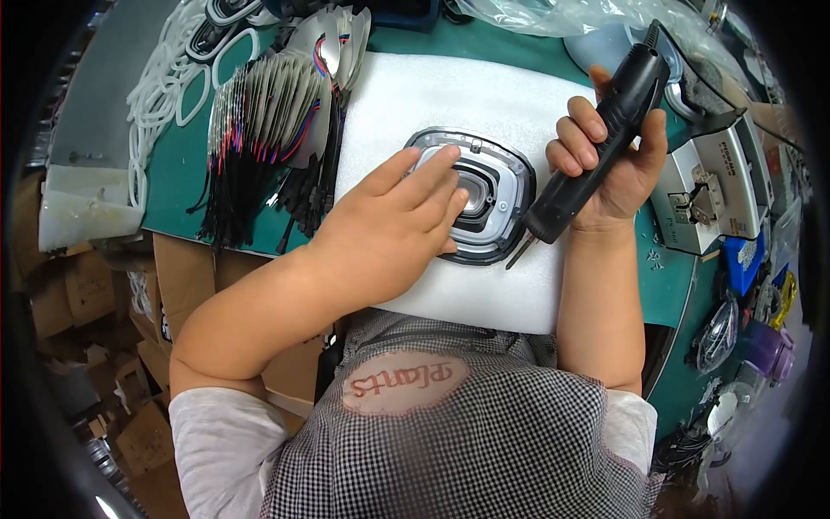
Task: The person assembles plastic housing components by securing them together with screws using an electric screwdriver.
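Observation:
A black electric screwdriver (596,147) is gripped in my right hand (627,173), the fingers wrapped round its body. Its thin bit slants down to the left, close to the right lower rim of a rounded grey and black housing (510,186). That housing lies on a white foam sheet (398,95). Across the housing's left part rests my left hand (389,225), fingers stretched out and covering some of it. Whether a small part sits under those fingertips is hidden. At the housing's middle shows a pale square recess with a dark frame.
Many flat grey strips with black, red and blue wires (268,112) stand bunched at left. White cord loops (160,95) hang beyond them. A white screw feeder (709,186) stands at right, loose screws (654,259) beside it, near a blue tray (743,259). Cardboard boxes (181,281) sit below left.

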Demonstrator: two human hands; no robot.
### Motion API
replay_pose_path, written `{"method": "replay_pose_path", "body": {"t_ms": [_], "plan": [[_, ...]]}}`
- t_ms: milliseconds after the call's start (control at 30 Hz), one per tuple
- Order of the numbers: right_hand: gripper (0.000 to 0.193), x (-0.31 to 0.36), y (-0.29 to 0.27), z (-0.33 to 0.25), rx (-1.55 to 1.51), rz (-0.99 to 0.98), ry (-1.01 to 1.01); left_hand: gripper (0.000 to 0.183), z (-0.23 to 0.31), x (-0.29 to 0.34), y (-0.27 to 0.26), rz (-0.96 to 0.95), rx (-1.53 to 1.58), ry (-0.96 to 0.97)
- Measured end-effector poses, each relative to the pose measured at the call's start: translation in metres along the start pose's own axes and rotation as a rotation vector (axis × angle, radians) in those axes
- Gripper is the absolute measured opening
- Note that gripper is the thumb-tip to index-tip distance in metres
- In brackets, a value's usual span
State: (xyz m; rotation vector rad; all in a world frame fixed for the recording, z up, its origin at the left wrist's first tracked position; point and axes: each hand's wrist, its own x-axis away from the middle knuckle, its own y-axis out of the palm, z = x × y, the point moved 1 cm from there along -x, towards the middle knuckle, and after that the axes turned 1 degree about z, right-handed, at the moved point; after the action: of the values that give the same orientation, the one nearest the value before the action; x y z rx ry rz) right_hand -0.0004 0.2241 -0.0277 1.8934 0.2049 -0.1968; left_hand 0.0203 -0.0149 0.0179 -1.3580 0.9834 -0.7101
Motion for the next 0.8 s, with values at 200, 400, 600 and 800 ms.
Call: {"method": "replay_pose_path", "body": {"t_ms": [200,400,600,800], "plan": [[0.063,0.003,-0.001,-0.002,-0.014,-0.015,-0.005,0.047,0.002,-0.015,-0.012,-0.214,-0.262,0.268],[0.064,0.002,-0.002,-0.004,-0.022,-0.051,-0.02,0.047,0.001,-0.009,-0.001,-0.164,-0.233,0.206],[0.065,-0.005,0.002,-0.001,-0.064,-0.06,0.001,0.047,-0.004,-0.01,-0.011,-0.186,-0.134,0.15],[0.067,0.008,-0.004,-0.012,0.004,-0.056,0.01,0.04,0.001,-0.003,0.008,-0.199,-0.009,0.2]]}}
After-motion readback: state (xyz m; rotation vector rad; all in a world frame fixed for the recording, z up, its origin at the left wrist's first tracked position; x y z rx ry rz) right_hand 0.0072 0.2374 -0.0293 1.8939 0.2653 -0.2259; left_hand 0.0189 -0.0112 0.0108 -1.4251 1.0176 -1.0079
